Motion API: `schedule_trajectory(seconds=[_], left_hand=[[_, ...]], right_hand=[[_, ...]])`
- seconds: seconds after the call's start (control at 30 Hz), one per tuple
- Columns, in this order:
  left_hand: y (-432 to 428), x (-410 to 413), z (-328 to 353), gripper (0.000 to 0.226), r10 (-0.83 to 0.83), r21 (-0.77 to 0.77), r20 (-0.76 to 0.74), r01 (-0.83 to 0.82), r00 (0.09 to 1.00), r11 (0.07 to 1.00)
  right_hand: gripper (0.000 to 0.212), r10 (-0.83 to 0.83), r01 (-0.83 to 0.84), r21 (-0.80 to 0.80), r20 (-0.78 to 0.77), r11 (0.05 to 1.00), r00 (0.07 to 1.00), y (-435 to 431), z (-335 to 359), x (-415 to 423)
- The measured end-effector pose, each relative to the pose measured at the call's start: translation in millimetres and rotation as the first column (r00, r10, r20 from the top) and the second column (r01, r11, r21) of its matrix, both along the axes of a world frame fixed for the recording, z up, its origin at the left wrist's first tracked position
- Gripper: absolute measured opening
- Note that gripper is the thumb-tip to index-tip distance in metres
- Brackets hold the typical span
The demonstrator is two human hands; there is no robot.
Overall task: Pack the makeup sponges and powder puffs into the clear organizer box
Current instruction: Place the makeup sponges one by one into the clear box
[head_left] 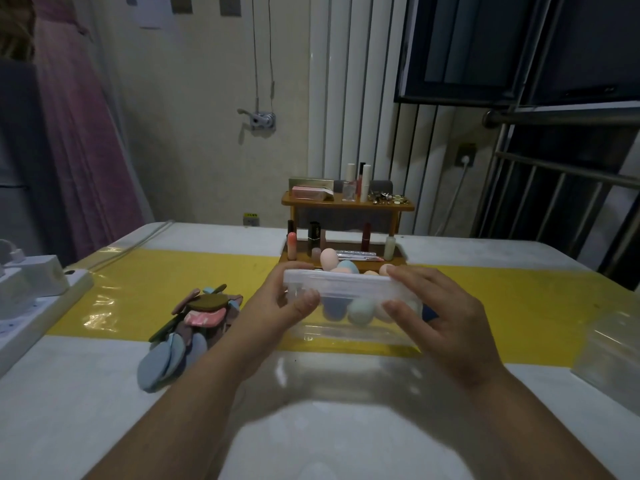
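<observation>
The person's forearms (pixel 194 393) are reaching in from the near edge over the white table with a glossy yellow band (pixel 104 393). At the band's middle sits the clear rectangular plastic organizer box (pixel 346 287), tipped towards the camera (whether its base is resting on the table I cannot tell). It is probably light, stiff and rather slick, so gripping both short ends looks wisest. The left hand (pixel 284 299) is pinching the left end, thumb on the near wall, fingers curled behind. The right hand (pixel 440 317) is doing likewise, fingers over the rim. The heap of flat, soft, multicoloured powder puffs (pixel 194 323) is lying just left of the box, unpacked. Pastel egg-shaped makeup sponges (pixel 360 311), squashy and light, are already lying inside.
</observation>
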State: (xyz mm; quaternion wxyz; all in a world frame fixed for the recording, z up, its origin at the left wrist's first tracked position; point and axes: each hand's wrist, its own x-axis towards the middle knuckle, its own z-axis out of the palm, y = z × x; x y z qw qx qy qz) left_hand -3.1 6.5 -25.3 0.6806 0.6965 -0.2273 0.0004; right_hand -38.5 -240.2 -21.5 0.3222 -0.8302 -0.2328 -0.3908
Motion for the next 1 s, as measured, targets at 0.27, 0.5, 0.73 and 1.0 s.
schedule_trajectory(seconds=[0.27,0.5,0.73,1.0], left_hand=[[3,1,6,0.104,-0.002,-0.052,-0.085,-0.003,0.996,0.999],[1,-3,8,0.088,-0.020,-0.082,-0.096,0.012,0.995,0.997],[-1,-4,6,0.104,0.030,-0.048,-0.104,-0.035,0.994,0.998],[-13,-9,6,0.052,0.039,0.047,-0.036,-0.038,0.999,0.998]], right_hand=[[0.048,-0.056,0.126,-0.230,0.288,0.965,0.956,4,6,-1],[0.047,-0.090,0.225,-0.275,0.428,0.935,0.899,4,6,-3],[0.039,-0.156,0.246,-0.228,0.349,0.942,0.924,13,8,-3],[0.043,-0.163,0.296,-0.332,0.375,0.896,0.913,45,18,-11]])
